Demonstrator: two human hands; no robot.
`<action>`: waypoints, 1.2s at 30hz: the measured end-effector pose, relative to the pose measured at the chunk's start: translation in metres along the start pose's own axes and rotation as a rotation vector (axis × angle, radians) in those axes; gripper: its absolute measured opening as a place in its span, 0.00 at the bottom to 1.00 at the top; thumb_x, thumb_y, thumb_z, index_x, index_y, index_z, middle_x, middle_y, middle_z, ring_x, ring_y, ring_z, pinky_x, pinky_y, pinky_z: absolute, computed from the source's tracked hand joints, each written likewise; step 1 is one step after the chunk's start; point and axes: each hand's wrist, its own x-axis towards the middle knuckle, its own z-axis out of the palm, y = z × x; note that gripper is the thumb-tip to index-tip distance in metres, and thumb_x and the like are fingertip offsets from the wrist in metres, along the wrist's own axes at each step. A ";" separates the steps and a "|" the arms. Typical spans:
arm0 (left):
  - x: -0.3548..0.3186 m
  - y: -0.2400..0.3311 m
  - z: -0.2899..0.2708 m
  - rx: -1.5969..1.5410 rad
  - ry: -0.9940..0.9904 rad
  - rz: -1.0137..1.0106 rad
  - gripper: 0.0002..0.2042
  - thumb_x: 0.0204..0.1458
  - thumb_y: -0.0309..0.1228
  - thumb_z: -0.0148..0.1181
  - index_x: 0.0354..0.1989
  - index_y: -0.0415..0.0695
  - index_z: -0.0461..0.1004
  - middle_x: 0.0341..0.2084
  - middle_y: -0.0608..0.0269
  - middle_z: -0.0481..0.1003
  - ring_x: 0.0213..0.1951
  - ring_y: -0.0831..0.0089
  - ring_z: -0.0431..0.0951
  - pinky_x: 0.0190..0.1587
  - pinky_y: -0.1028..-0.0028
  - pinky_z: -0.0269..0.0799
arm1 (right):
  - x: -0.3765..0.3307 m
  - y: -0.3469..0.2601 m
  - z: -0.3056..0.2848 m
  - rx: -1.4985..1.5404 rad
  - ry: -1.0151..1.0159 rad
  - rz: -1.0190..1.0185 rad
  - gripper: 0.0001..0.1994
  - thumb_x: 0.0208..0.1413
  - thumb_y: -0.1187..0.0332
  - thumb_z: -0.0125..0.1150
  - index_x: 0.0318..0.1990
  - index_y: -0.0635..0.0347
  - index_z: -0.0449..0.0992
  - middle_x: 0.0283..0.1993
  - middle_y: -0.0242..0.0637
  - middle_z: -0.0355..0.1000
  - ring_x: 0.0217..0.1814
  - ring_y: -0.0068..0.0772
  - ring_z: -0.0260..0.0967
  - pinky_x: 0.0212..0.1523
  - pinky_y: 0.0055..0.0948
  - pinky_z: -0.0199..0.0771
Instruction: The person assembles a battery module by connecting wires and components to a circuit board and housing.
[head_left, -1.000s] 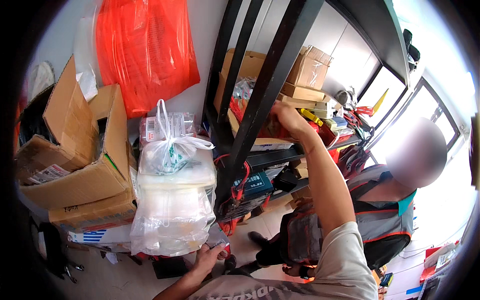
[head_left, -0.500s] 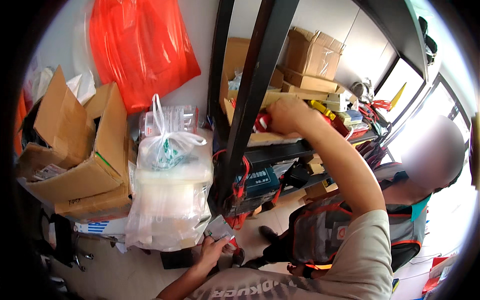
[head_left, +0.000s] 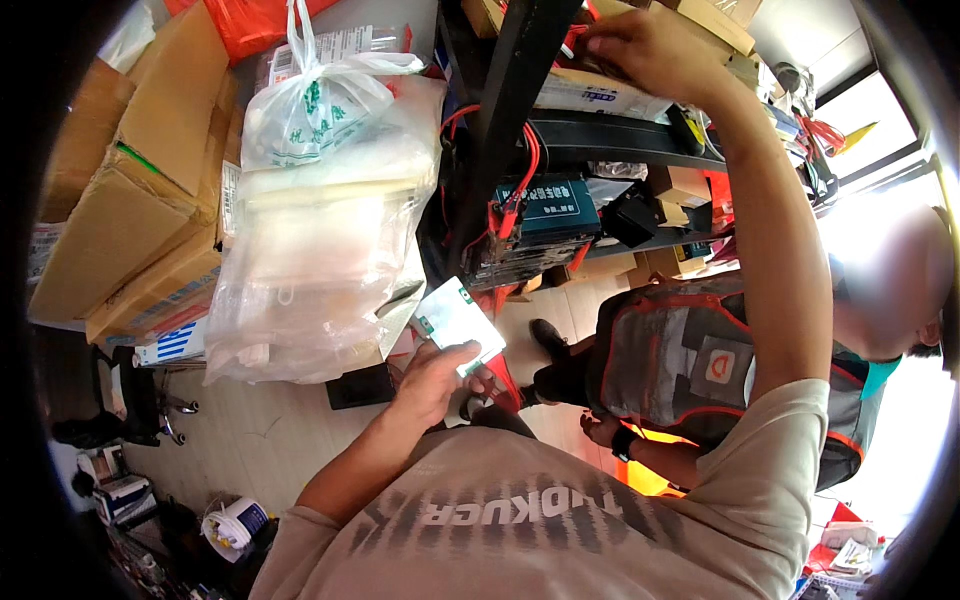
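Note:
My left hand (head_left: 428,385) grips a flat white packet (head_left: 462,322) with green marks at its corners, thumb on top. A strip of red material (head_left: 507,385) shows at its fingertips; whether it is held too cannot be told. My right arm stretches up to the shelf. There my right hand (head_left: 660,52) reaches over an open cardboard box (head_left: 605,95), its fingers bent and closed beside a small red item (head_left: 574,38). What lies between those fingers is hidden.
A black metal shelf post (head_left: 510,110) stands between my hands. Left of it are a plastic-wrapped stack (head_left: 320,240), a tied white bag (head_left: 320,105) and cardboard boxes (head_left: 150,140). A dark teal box (head_left: 550,210) sits below. Another person in a grey vest (head_left: 670,350) stands close at right.
The view has tipped downward, so shelf and boxes sit higher in the picture. My left hand has raised the packet, whose white face now shows. My right hand remains at the shelf box.

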 end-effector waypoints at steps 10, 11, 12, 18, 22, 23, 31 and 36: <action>-0.004 0.016 0.009 -0.039 -0.191 -0.062 0.16 0.66 0.36 0.59 0.56 0.38 0.76 0.42 0.55 0.83 0.39 0.62 0.85 0.41 0.62 0.82 | -0.216 -0.128 0.039 0.886 0.329 0.346 0.07 0.58 0.75 0.60 0.41 0.67 0.80 0.39 0.35 0.78 0.39 0.25 0.74 0.44 0.27 0.75; -0.003 0.016 0.013 -0.024 -0.226 -0.082 0.16 0.66 0.36 0.59 0.56 0.38 0.76 0.41 0.55 0.83 0.39 0.62 0.85 0.41 0.62 0.82 | -0.246 -0.136 0.080 0.926 0.205 0.433 0.05 0.62 0.70 0.67 0.39 0.62 0.80 0.37 0.33 0.77 0.39 0.28 0.75 0.44 0.28 0.75; -0.003 0.016 0.013 -0.013 -0.248 -0.096 0.16 0.66 0.36 0.59 0.56 0.39 0.76 0.41 0.55 0.83 0.38 0.63 0.85 0.41 0.62 0.82 | -0.263 -0.157 0.095 1.139 -0.012 0.590 0.06 0.63 0.71 0.70 0.41 0.63 0.80 0.38 0.29 0.77 0.41 0.21 0.73 0.44 0.25 0.74; 0.003 0.010 0.015 0.144 -0.354 -0.178 0.16 0.67 0.36 0.60 0.56 0.39 0.77 0.40 0.57 0.83 0.37 0.66 0.85 0.39 0.64 0.83 | -0.334 -0.202 0.158 1.651 -0.023 0.807 0.06 0.65 0.74 0.70 0.43 0.66 0.79 0.39 0.28 0.78 0.41 0.17 0.71 0.43 0.23 0.74; -0.007 0.011 0.016 0.211 -0.403 -0.161 0.14 0.67 0.35 0.60 0.55 0.40 0.77 0.40 0.59 0.83 0.36 0.68 0.85 0.39 0.66 0.83 | -0.347 -0.206 0.152 1.642 -0.073 0.851 0.05 0.65 0.72 0.69 0.40 0.66 0.80 0.36 0.28 0.78 0.39 0.18 0.71 0.42 0.23 0.73; -0.010 0.010 0.011 0.228 -0.424 -0.149 0.14 0.67 0.34 0.60 0.54 0.40 0.78 0.40 0.59 0.83 0.36 0.68 0.85 0.39 0.66 0.83 | -0.348 -0.205 0.151 1.637 -0.109 0.846 0.06 0.65 0.72 0.69 0.40 0.66 0.80 0.36 0.28 0.78 0.39 0.18 0.71 0.42 0.23 0.73; -0.072 -0.015 -0.046 0.393 -0.308 0.131 0.14 0.67 0.36 0.62 0.51 0.39 0.81 0.37 0.63 0.83 0.38 0.75 0.83 0.44 0.69 0.83 | -0.338 -0.240 0.172 1.617 -0.387 0.685 0.07 0.61 0.75 0.68 0.44 0.65 0.83 0.40 0.32 0.80 0.44 0.23 0.74 0.49 0.28 0.74; -0.175 -0.031 -0.081 0.775 0.139 0.379 0.20 0.66 0.43 0.61 0.41 0.34 0.83 0.29 0.61 0.82 0.33 0.73 0.82 0.40 0.68 0.80 | -0.338 -0.308 0.215 1.704 -0.731 0.419 0.10 0.66 0.68 0.68 0.45 0.69 0.82 0.40 0.41 0.82 0.36 0.30 0.77 0.42 0.31 0.77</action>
